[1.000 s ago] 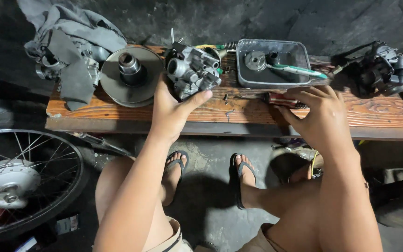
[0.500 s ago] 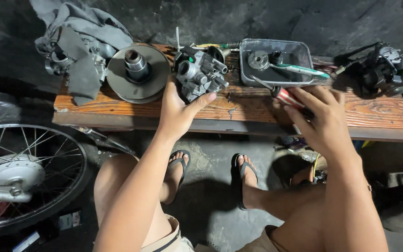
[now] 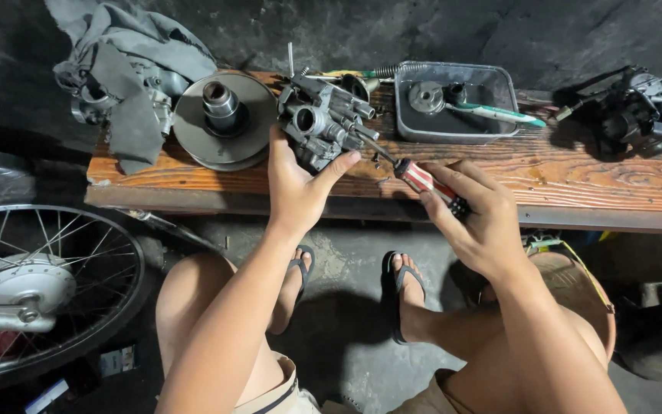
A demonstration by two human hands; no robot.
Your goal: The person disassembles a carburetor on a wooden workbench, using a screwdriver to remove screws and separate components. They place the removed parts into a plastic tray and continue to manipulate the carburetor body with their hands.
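A grey metal carburetor [image 3: 323, 119] stands on a low wooden bench [image 3: 576, 180]. My left hand [image 3: 297, 184] grips it from the near side, thumb along its right edge. My right hand [image 3: 475, 218] is closed around the red, white and black handle of a screwdriver [image 3: 421, 180]. The screwdriver's shaft points up and left, with its tip at the carburetor's right side.
A round metal pulley disc [image 3: 224, 119] and a grey rag over parts [image 3: 128, 77] lie left on the bench. A grey tray [image 3: 453, 103] holds a gear and a green-handled tool. Another carburetor [image 3: 641, 111] sits far right. A spoked wheel [image 3: 40, 284] stands at left.
My right hand picked the screwdriver up off the bench and brought its tip to the carburetor. My left hand kept its hold on the carburetor.
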